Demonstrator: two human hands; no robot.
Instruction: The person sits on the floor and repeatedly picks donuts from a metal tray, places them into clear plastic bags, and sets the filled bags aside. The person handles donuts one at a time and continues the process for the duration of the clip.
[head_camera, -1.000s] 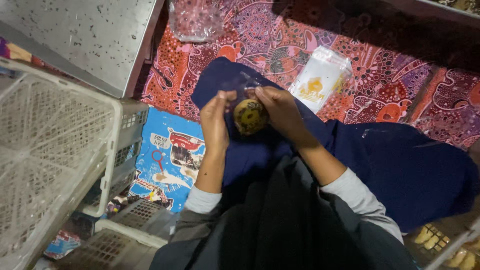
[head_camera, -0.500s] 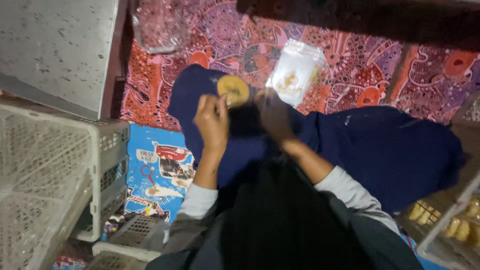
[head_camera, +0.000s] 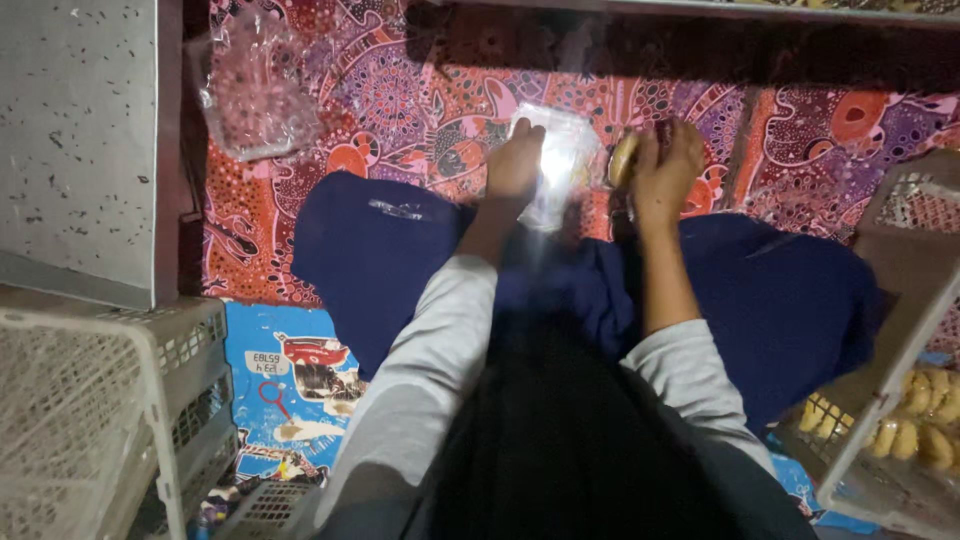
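My left hand (head_camera: 514, 162) rests its fingers on the near edge of a small clear plastic bag (head_camera: 562, 150) lying on the red patterned mat (head_camera: 400, 90). Just right of the bag, my right hand (head_camera: 666, 172) grips a round golden pastry (head_camera: 622, 158) and holds it at the bag's right side. Both arms in grey sleeves reach forward over the dark blue cloth (head_camera: 380, 250) across my lap. The bag shines bright white, so I cannot see whether it is open.
A crumpled bundle of clear plastic bags (head_camera: 250, 95) lies at the far left of the mat. White plastic crates (head_camera: 100, 400) stand at my left under a grey speckled surface (head_camera: 80, 130). Another crate (head_camera: 905, 330) at my right holds several golden pastries (head_camera: 925, 420).
Both hands have moved forward from over my lap to the plastic bag. The pastry has passed into my right hand alone, and my left hand has come onto the bag.
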